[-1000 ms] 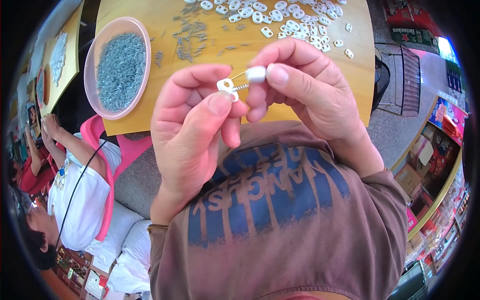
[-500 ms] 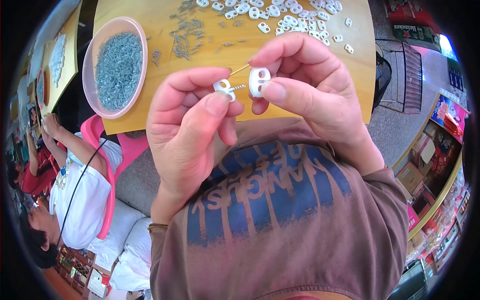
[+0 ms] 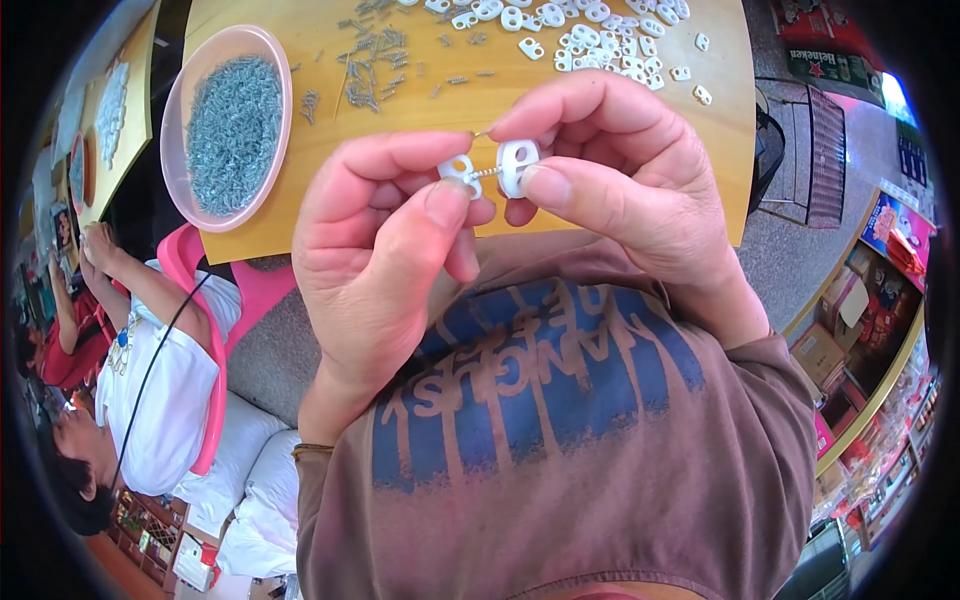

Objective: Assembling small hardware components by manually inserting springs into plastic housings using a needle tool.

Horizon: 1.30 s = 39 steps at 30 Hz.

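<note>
While a pink bowl (image 3: 174,150) of small springs (image 3: 236,135) sits on the counter (image 3: 290,190), the left hand (image 3: 375,240) pinches a flat white piece (image 3: 445,166), from which a single spring (image 3: 485,173) reaches across to a thicker white piece (image 3: 506,170) gripped by the right hand (image 3: 640,180).

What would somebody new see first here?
In the middle, the left hand pinches one white piece and the right hand a second white piece, a little spring between them. A pink tub of tiny grey parts stands left on the table. Loose white pieces lie scattered on its far side.
</note>
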Available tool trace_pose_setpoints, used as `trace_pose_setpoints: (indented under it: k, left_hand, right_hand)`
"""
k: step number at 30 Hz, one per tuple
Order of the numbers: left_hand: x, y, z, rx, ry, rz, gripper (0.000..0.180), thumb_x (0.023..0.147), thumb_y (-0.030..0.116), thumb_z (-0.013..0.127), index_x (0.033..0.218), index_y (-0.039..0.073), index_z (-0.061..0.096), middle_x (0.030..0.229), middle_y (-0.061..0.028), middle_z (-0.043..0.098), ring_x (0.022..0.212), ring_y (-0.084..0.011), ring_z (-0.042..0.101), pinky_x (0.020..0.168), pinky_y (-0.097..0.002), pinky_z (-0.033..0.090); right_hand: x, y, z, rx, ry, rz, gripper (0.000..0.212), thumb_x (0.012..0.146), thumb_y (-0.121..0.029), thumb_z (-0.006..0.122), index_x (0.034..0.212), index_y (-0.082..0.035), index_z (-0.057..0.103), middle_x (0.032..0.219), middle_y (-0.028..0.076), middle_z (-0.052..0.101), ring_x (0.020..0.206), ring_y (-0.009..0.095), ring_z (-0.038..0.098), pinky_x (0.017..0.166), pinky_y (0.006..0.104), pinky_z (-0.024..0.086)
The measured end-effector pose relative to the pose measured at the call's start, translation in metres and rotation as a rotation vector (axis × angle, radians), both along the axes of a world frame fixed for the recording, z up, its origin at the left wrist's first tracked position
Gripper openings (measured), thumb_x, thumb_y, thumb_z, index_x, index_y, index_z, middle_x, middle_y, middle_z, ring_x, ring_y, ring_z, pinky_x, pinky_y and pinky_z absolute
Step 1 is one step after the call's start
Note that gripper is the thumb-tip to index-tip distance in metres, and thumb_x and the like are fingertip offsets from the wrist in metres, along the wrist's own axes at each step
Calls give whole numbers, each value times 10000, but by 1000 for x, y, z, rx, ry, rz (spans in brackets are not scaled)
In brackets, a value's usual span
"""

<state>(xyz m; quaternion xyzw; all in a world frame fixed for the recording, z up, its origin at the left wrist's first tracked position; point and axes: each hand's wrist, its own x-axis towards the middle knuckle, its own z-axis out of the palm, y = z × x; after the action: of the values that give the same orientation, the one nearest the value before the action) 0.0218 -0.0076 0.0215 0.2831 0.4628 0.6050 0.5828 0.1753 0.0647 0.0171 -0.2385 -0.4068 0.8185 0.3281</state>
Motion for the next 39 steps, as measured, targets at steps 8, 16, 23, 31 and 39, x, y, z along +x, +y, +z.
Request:
trace_pose_setpoints:
  k: [8, 16, 23, 31, 39]
  left_hand:
    - [0, -1, -1, -4, 43, 7, 200, 821, 18, 519, 1013, -37, 513, 770, -87, 598, 577, -57, 510, 504, -158, 422]
    - [1, -1, -3, 27, 89, 6, 199, 822, 5, 517, 1014, -43, 507, 767, -93, 593, 571, -55, 508, 513, -154, 424]
    - [2, 0, -4, 34, 83, 4, 198, 820, -4, 515, 1014, -44, 507, 764, -92, 590, 570, -54, 507, 516, -155, 425]
    - [2, -2, -5, 62, 68, 16, 195, 817, -17, 508, 1011, -35, 511, 780, -86, 589, 576, -51, 503, 513, -152, 420]
    - [1, -1, -2, 40, 64, -10, 197, 820, -15, 505, 1016, -33, 509, 800, -85, 593, 580, -47, 503, 512, -150, 416]
  right_hand:
    - [-1, 0, 3, -5, -19, -4, 221, 789, -3, 554, 1007, 36, 537, 871, 83, 581, 798, 116, 568, 704, 235, 480]
    - [-1, 1, 2, 47, -49, -14, 241, 785, 9, 566, 1022, 46, 548, 880, 69, 582, 808, 100, 560, 729, 219, 465]
    - [1, 1, -5, 305, -166, -19, 253, 778, 44, 560, 1030, 63, 553, 887, 66, 575, 815, 96, 546, 730, 214, 444]
    - [3, 3, -1, 473, -245, 26, 270, 772, 31, 582, 1042, 48, 565, 879, 60, 566, 795, 93, 522, 711, 214, 435]
    - [-5, -4, 1, 184, -138, -66, 254, 785, 35, 572, 1034, 50, 523, 858, 72, 578, 797, 111, 559, 716, 221, 466]
